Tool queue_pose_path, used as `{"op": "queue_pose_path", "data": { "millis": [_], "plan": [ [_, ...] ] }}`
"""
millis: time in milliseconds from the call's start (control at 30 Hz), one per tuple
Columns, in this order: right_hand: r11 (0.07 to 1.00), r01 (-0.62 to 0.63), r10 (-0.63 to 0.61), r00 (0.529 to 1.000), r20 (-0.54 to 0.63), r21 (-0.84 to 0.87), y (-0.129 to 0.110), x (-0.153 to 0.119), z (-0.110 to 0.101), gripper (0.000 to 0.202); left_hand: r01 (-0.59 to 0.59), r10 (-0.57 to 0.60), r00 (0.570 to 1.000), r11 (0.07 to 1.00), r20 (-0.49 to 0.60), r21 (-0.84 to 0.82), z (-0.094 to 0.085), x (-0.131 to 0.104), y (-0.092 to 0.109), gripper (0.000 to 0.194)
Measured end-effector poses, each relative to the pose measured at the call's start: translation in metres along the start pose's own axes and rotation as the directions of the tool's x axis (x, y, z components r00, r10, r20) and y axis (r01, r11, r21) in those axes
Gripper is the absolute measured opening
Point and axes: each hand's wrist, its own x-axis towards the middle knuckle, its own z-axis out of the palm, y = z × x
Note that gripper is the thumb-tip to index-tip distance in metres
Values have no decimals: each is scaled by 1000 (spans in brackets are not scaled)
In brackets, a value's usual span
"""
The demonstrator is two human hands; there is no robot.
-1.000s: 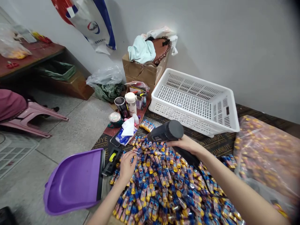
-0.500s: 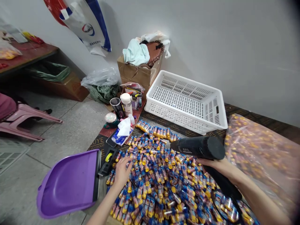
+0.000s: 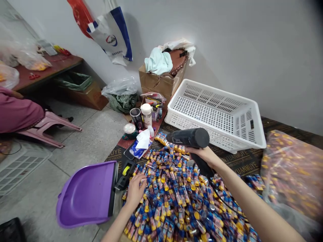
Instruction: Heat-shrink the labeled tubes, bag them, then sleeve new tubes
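The right hand grips a black blower above the far part of a spread pile of small blue-and-yellow wrapped tubes, while the left hand rests at the pile's left edge, beside a black tape dispenser. Left of the dispenser lies a purple dustpan; beyond the pile sits a white perforated crate, with a white-lidded bottle to its left and a bulging clear bag to its right.

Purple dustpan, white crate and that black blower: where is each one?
Purple dustpan (image 3: 87, 195): head view, on the pan's inner surface.
White crate (image 3: 204, 110): head view, on its perforated floor.
Black blower (image 3: 187, 137): head view, on its barrel.
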Motion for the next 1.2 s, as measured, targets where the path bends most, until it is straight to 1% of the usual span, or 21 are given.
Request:
{"op": "queue_pose_path", "data": {
  "millis": [67, 133, 200, 233, 300, 367, 433, 500, 533, 600, 700, 767, 833, 900, 1000, 1067, 1100, 1133, 1200],
  "plan": [
    [999, 45, -45, 999, 18, -21, -4, 10, 6, 29, 1, -1, 1000, 1000, 2, -7, -1, 1, 0, 22],
    [994, 89, -85, 994, 73, -57, -6, 14, 7, 29, 6, -6, 1000, 1000, 4, -14, -1, 2, 0, 22],
    [988, 116, -102, 985, 136, -105, -6, 8, 3, 31, 18, -18, 1000, 1000, 2, -18, -1, 3, 0, 22],
    [983, 125, -106, 983, 147, -131, -5, 3, 0, 33, 24, -24, 1000, 1000, 2, -20, -1, 3, -1, 22],
    [975, 135, -117, 988, 105, -177, -3, -13, -10, 35, 30, -29, 1000, 999, 10, -26, 0, 5, -3, 22],
    [971, 90, -84, 996, 37, -220, 2, -31, -21, 32, 33, -32, 999, 999, 22, -32, 1, 6, -4, 21],
    [968, -36, 38, 999, 4, -247, 6, -49, -32, 33, 39, -38, 999, 998, 31, -39, 2, 7, -5, 21],
    [957, -152, 151, 988, -20, -246, 9, -63, -39, 39, 44, -42, 999, 998, 33, -48, 2, 8, -5, 21],
    [955, -177, 174, 984, -35, -236, 9, -67, -41, 40, 43, -41, 999, 998, 34, -53, 2, 9, -4, 21],
    [960, -176, 166, 984, -62, -217, 9, -70, -43, 40, 36, -34, 999, 997, 37, -61, 2, 10, -3, 21],
    [969, -147, 138, 989, -60, -197, 7, -59, -38, 37, 36, -33, 998, 997, 45, -62, 1, 11, -1, 21],
    [980, -109, 101, 993, -56, -168, 4, -42, -30, 35, 45, -42, 998, 998, 48, -54, 1, 10, -1, 22],
    [992, -44, 38, 998, -55, -118, -1, -21, -19, 32, 50, -48, 998, 998, 48, -42, 1, 8, -3, 23],
    [999, 6, -7, 1000, -21, -50, -9, 0, -6, 28, 42, -41, 998, 999, 45, -30, 0, 5, -5, 23],
    [1000, 16, -17, 999, 50, 17, -21, 22, 7, 25, 29, -28, 998, 1000, 52, -7, 0, 5, -7, 23],
    [1000, -5, 4, 998, 61, 17, -25, 24, 7, 27, 15, -17, 995, 1000, 94, 25, 0, 15, -3, 21],
    [1000, -15, 14, 998, 56, 10, -25, 21, 3, 28, 0, -5, 992, 999, 122, 43, 1, 25, 1, 20],
    [1000, -31, 31, 999, 45, 4, -22, 15, -4, 29, -23, 13, 989, 998, 149, 64, 3, 38, 7, 20],
    [997, -75, 75, 997, 8, 10, -9, -3, -24, 32, -88, 63, 980, 988, 187, 127, 9, 71, 23, 20]
  ]
}}
